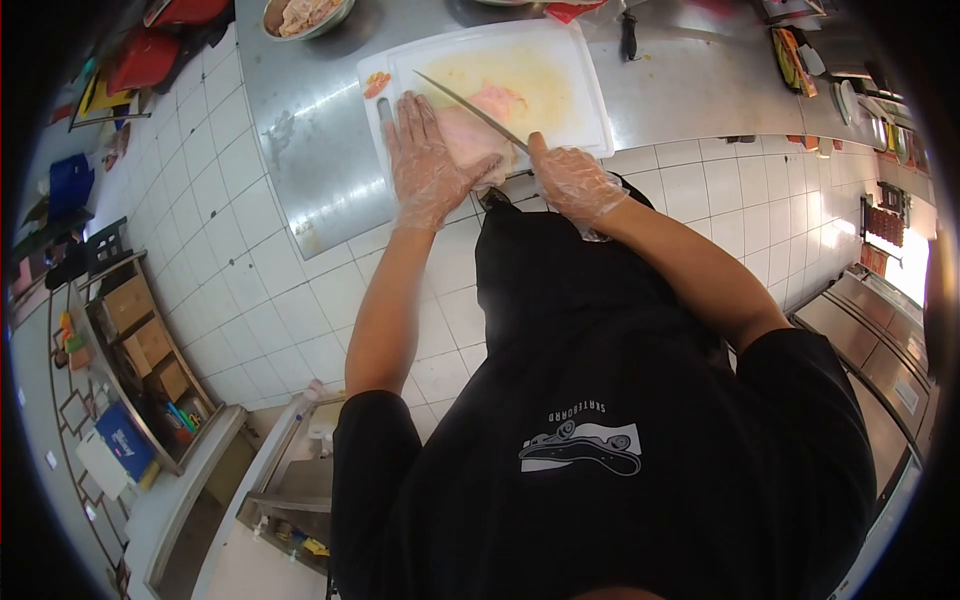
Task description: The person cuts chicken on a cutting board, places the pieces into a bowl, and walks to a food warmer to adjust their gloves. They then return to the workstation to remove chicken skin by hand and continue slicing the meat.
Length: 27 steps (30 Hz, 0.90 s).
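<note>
My right hand (577, 185), in a clear plastic glove, grips the handle of a kitchen knife (465, 103). The long blade points up and left across a pale pink piece of raw meat (462, 135), which looks like chicken. My left hand (427, 160), gloved too, lies with fingers stretched out at the meat's left side, its thumb reaching across the near end. Both meat and hands are over a white cutting board (590, 75) with yellowish wet stains. Small orange-yellow scraps (376, 84) sit at the board's left edge.
The board lies on a steel table (310, 150). A bowl of pale meat pieces (305, 16) stands at the far left corner. A black-handled tool (628, 38) lies right of the board. Shelves with boxes (150, 340) stand at the left, over a white tiled floor (235, 300).
</note>
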Motion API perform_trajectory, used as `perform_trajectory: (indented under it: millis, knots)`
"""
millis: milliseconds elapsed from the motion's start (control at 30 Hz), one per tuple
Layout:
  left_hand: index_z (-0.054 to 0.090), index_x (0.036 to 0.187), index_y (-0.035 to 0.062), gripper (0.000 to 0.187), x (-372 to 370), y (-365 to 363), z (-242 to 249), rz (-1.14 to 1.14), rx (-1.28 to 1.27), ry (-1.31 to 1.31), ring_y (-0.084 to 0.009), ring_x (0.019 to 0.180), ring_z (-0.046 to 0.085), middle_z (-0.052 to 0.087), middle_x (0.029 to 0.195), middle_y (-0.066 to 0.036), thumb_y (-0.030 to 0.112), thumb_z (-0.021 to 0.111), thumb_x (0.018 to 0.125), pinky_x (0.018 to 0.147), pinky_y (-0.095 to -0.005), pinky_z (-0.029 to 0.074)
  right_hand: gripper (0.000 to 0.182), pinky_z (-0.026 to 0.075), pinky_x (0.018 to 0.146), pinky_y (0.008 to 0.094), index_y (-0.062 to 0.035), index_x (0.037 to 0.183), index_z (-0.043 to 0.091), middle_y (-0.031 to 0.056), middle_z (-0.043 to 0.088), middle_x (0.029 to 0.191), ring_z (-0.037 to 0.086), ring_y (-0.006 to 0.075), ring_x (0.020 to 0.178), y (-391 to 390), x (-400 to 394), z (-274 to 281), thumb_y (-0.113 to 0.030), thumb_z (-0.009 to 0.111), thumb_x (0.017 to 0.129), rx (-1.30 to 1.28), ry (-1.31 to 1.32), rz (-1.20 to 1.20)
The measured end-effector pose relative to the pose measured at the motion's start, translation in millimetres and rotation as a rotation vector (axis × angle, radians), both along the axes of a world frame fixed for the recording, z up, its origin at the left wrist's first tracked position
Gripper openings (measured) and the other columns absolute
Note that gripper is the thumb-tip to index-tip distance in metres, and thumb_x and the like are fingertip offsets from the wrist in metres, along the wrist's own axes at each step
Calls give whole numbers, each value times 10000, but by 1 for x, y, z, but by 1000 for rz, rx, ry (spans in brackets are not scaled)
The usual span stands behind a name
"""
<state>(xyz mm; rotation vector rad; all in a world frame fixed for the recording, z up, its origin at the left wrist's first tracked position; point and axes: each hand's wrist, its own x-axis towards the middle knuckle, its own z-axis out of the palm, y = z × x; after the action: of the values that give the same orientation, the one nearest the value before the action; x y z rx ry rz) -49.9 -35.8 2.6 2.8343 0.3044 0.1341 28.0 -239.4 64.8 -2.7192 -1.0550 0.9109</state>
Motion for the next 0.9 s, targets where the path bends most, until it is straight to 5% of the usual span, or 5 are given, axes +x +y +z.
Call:
perform_trajectory:
  millis: [200, 300, 533, 733, 900]
  knots:
    - [127, 1587, -103, 1334, 3, -1, 2, -20, 50, 48, -354, 1578, 113, 176, 1669, -266, 782, 681, 757, 1275, -522, 49, 383, 545, 731, 533, 105, 1248, 421, 264, 698, 835, 703, 447, 780, 21, 13, -26, -66, 521, 920, 309, -124, 61]
    - [128, 1586, -106, 1323, 1, -2, 3, -9, 38, 29, -359, 1577, 113, 173, 1669, -269, 776, 677, 767, 1274, -524, 51, 406, 540, 751, 527, 104, 1275, 416, 269, 695, 901, 701, 436, 837, -12, -3, -2, -74, 513, 924, -7, 60, -18]
    - [170, 1584, -94, 1203, 3, 0, 5, -54, 93, 30, -376, 1573, 109, 153, 1673, -264, 693, 680, 831, 1278, -513, 67, 240, 529, 823, 554, 60, 1148, 468, 316, 686, 901, 695, 476, 898, 44, 52, -23, -124, 447, 994, 371, -6, -22]
    - [522, 1398, -39, 669, 24, 10, 18, -144, -202, -340, -391, 1348, 493, 560, 1402, -254, 283, 752, 859, 1141, -504, 365, 305, 471, 803, 591, 47, 1181, 467, 350, 642, 890, 638, 533, 889, -60, 70, 25, -229, 493, 1052, 369, 138, -175]
    - [616, 1241, 21, 423, 81, -10, 46, -57, -69, 253, -366, 1191, 589, 658, 1247, -192, 173, 707, 856, 1006, -494, 459, 316, 476, 813, 599, 39, 1179, 484, 350, 647, 894, 629, 540, 918, -109, 78, -1, -251, 499, 1054, 260, 166, -176]
